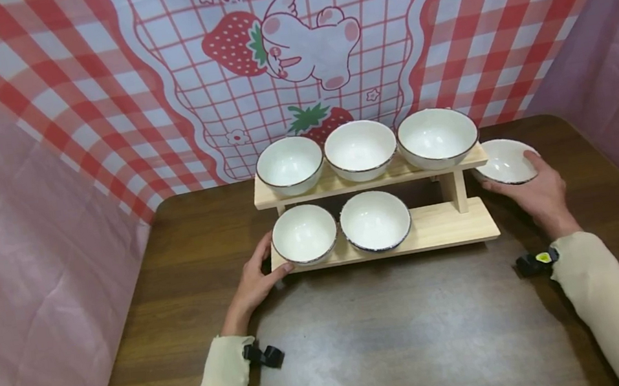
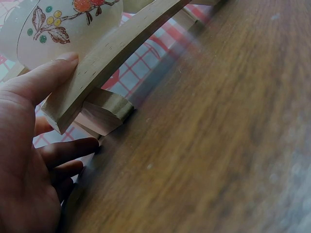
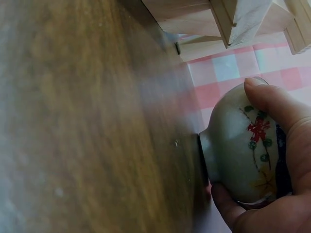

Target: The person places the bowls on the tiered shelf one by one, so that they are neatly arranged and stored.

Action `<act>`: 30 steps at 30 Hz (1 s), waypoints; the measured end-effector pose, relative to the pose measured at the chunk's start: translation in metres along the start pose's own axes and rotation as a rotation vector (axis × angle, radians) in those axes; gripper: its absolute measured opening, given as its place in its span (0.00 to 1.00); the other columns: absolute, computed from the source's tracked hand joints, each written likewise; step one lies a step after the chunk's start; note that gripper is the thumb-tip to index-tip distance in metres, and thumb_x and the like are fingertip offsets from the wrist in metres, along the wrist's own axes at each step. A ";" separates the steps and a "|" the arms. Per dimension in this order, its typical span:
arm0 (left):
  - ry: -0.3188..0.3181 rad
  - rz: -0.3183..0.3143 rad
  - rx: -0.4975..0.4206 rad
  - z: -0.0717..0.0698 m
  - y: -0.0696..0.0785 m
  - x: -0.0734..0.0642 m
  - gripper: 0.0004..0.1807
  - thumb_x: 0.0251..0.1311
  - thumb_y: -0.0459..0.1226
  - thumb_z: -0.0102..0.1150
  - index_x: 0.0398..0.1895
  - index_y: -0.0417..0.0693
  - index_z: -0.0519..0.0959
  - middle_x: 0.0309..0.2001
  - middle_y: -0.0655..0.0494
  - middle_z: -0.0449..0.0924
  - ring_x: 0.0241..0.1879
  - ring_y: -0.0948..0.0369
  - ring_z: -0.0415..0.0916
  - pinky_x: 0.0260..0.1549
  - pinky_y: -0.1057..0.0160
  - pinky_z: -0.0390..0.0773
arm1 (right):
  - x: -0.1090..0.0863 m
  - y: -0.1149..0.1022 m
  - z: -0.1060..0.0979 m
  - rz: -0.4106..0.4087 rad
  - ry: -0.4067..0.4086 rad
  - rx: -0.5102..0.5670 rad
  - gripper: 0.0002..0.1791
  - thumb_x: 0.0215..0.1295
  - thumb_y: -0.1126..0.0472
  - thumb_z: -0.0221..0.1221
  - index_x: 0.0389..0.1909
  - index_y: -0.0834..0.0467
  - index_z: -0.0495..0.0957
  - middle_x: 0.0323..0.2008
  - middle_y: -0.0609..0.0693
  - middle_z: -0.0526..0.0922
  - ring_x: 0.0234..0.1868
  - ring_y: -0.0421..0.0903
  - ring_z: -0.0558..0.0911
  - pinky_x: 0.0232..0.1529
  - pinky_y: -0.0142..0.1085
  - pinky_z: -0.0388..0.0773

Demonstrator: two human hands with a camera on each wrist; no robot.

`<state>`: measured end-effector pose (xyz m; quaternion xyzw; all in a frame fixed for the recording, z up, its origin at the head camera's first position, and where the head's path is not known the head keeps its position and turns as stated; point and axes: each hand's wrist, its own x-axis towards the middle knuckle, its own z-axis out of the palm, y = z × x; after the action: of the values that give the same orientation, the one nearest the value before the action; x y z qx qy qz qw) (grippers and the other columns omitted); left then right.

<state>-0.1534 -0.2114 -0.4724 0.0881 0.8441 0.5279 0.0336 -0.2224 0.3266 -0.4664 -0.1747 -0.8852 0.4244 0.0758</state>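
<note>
A two-tier wooden rack (image 1: 443,227) bears white dark-rimmed bowls, three along its upper board and two on the lower one. At its left end my left hand (image 1: 253,282) grips the lower board (image 2: 104,60), thumb on top beside a bowl with a painted fruit sprig (image 2: 73,29) and fingers around the end. Right of the rack, my right hand (image 1: 541,192) holds another white bowl (image 1: 502,161) by its sides. In the right wrist view this bowl (image 3: 238,141) shows a red flower with green dots, its foot close to the tabletop, between thumb and fingers.
The brown wooden table (image 1: 376,341) extends in front of the rack. A red-and-white checked cloth (image 1: 156,96) with strawberries hangs directly behind it. Pink curtains (image 1: 20,270) flank both sides. The rack's upright (image 1: 456,190) stands between the two boards, left of the held bowl.
</note>
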 end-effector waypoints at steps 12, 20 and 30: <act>0.009 -0.005 -0.009 0.002 -0.016 0.004 0.44 0.59 0.35 0.68 0.77 0.53 0.59 0.68 0.41 0.73 0.71 0.47 0.66 0.70 0.39 0.57 | -0.009 -0.003 -0.008 0.012 0.019 0.012 0.59 0.54 0.42 0.71 0.80 0.53 0.49 0.79 0.62 0.54 0.76 0.66 0.58 0.75 0.59 0.55; -0.016 -0.007 0.007 -0.002 0.012 -0.004 0.43 0.60 0.34 0.66 0.77 0.45 0.59 0.68 0.36 0.72 0.70 0.43 0.67 0.68 0.38 0.59 | -0.018 -0.006 -0.014 0.026 0.033 0.016 0.59 0.52 0.41 0.72 0.80 0.51 0.50 0.79 0.61 0.55 0.76 0.64 0.59 0.74 0.59 0.56; 0.003 -0.013 -0.016 0.002 -0.017 0.005 0.44 0.59 0.36 0.68 0.78 0.55 0.59 0.69 0.42 0.73 0.71 0.48 0.66 0.70 0.40 0.58 | -0.027 -0.011 -0.021 0.031 0.044 0.028 0.60 0.51 0.43 0.73 0.80 0.49 0.50 0.79 0.57 0.54 0.76 0.63 0.59 0.75 0.57 0.56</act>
<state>-0.1597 -0.2156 -0.4883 0.0814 0.8404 0.5346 0.0363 -0.1939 0.3252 -0.4439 -0.1966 -0.8745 0.4340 0.0912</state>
